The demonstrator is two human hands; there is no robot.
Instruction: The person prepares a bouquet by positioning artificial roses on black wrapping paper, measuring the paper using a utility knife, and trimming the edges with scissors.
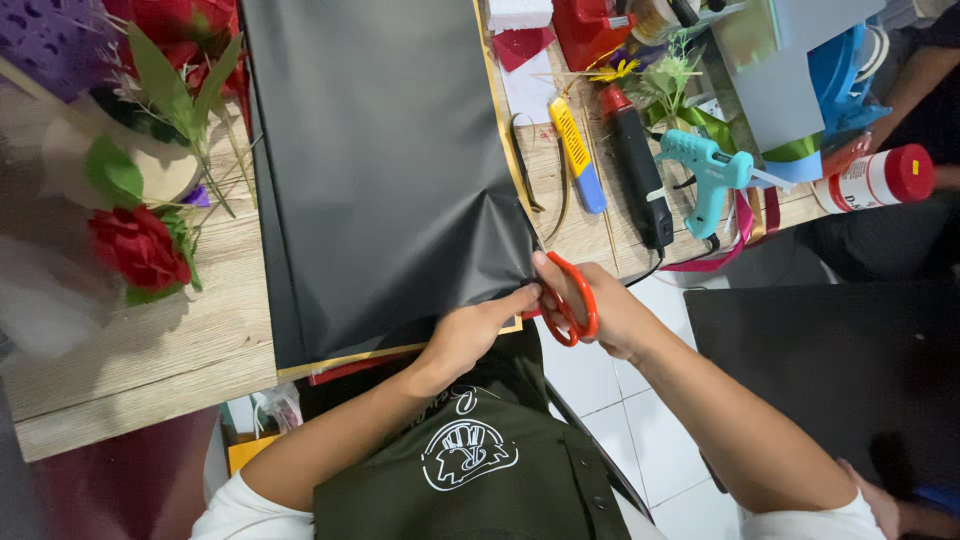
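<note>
at the near edge of the wooden desk (150, 350), a sheet of black wrapping paper (385, 170) lies flat, its near right corner overhanging. the left hand (470, 335) pinches that corner, fingers closed on the paper. the right hand (610, 310) grips orange-handled scissors (568, 300), fingers through the loops; the blades are hidden by the paper. judged step: cutting at the sheet's edge. the next cut calls for taut paper and a straight blade line. a teal glue gun (705, 170) and red artificial roses (140, 245) lie well apart.
</note>
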